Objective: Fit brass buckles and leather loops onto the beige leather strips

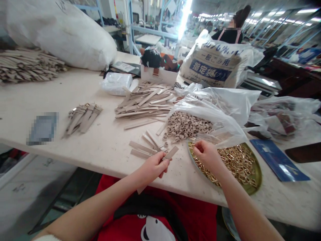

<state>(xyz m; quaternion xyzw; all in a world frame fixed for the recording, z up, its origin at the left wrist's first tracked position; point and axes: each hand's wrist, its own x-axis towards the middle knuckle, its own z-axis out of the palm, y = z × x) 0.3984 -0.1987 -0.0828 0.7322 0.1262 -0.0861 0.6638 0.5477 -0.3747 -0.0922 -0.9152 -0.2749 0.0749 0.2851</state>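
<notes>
My left hand (pixel 159 164) is closed around a flat grey-beige strap (pixel 172 152), near the front edge of the table. Several loose straps (pixel 141 148) lie on the table just beyond those fingers. Over the left rim of an oval green-gold tray (pixel 258 175), my right hand (pixel 207 154) is pinched, with a small gold buckle (pixel 191 144) at the fingertips. Gold buckles (pixel 238 164) fill the tray, partly covered by my right forearm. Behind it, small beige loops (pixel 188 125) spill from a clear plastic bag (pixel 225 107).
A large pile of straps (pixel 147 100) lies mid-table, with a smaller bundle (pixel 84 117) to its left. Further left are a blurred-out flat object (pixel 42 129) and a strap heap (pixel 27 65). A blue booklet (pixel 278 160) lies right of the tray. A person (pixel 230 28) is in the background.
</notes>
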